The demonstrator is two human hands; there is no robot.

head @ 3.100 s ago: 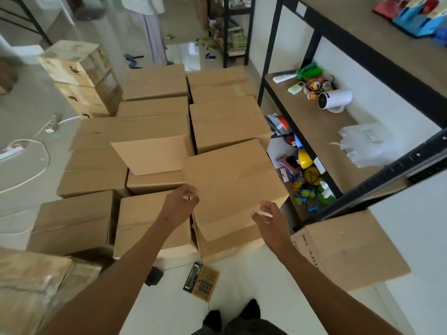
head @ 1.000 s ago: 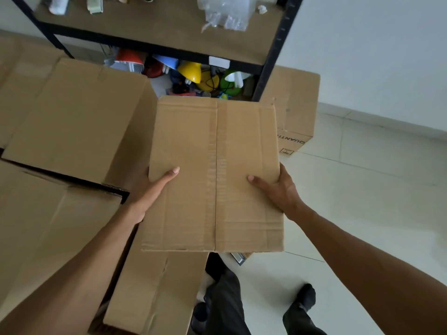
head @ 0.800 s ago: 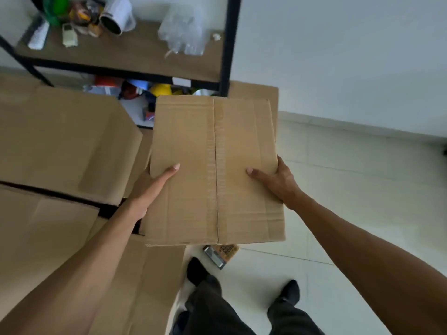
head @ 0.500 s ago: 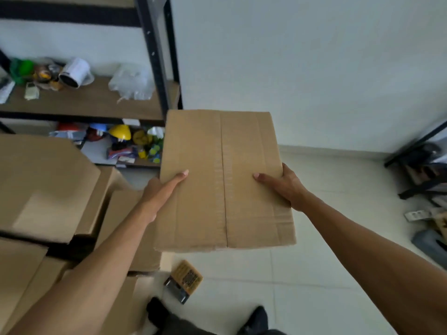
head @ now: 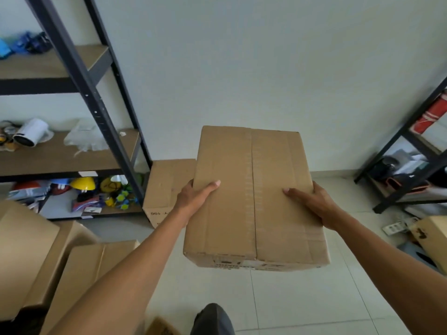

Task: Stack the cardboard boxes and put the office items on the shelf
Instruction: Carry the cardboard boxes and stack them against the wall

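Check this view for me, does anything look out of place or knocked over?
One thing: the white mug on the middle shelf lies on its side instead of standing. A power strip also sits loose on the floor at right. The carried box looks intact and level between both hands.

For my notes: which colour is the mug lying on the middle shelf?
White mug, dark inside, seen in the head view.

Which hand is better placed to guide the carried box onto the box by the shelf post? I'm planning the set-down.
Left, probably. The left hand grips the carried box on the side nearest the floor box; the right hand holds the far side.
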